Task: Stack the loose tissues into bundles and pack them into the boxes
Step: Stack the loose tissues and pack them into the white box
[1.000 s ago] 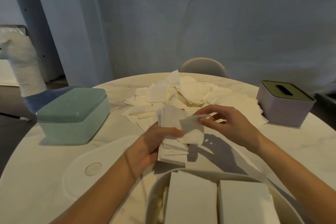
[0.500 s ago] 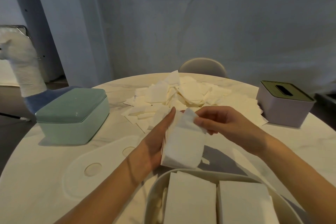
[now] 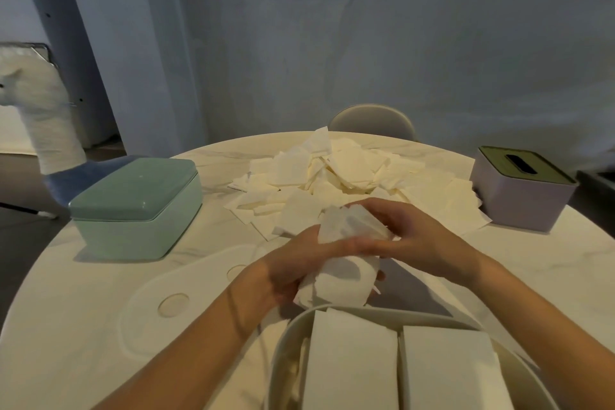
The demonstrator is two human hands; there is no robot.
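Note:
A heap of loose white tissues (image 3: 346,173) lies across the middle of the round table. In front of it my left hand (image 3: 289,266) grips a bundle of tissues (image 3: 339,280) from the left and below. My right hand (image 3: 409,236) curls over the bundle's top and right side, holding it too. Right under the bundle stands an open white box (image 3: 289,336) at the near edge, with two neat stacks of tissues (image 3: 352,366) side by side inside. A mint-green lidded box (image 3: 136,206) stands to the left and a lilac box with a slotted olive lid (image 3: 522,193) to the right.
A white lid (image 3: 173,303) with round dimples lies flat on the marble table (image 3: 83,326) beside my left forearm. A chair back (image 3: 372,120) rises behind the far edge. A white plush animal (image 3: 43,116) stands off the table at the left.
My right hand laid its single tissue onto the bundle and closed over the top. The bundle, fanned out a second ago, is now pressed together between both hands, slightly lower toward the open box.

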